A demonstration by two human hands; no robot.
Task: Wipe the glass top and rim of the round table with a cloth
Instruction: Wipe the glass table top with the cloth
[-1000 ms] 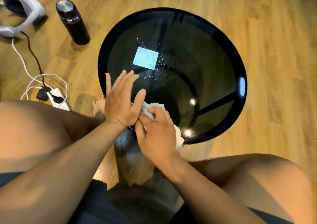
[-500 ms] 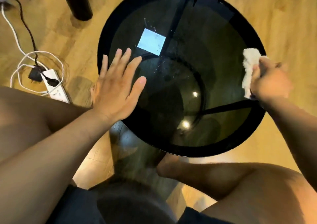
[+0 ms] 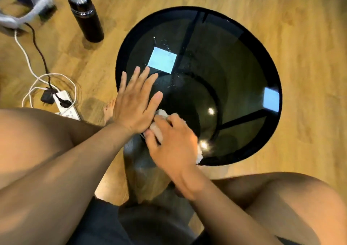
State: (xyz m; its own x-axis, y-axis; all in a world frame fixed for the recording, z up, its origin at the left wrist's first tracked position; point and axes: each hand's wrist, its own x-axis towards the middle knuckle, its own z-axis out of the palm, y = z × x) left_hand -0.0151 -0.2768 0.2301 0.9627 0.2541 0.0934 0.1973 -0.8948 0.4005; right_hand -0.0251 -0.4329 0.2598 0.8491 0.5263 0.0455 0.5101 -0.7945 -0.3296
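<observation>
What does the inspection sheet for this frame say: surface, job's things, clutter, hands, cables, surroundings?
Surface: round glass table top, dark, black rim; water droplets near its middle, light reflections.
Job's things: white cloth at the near rim.
Clutter: black flask upright on the floor; grey-white device at far left.
Hands: left hand flat, fingers spread, on the glass; right hand pressing the cloth.
Cables: white and black cables run to a power strip.
Surroundings: wooden floor; bare knees at either side.
</observation>
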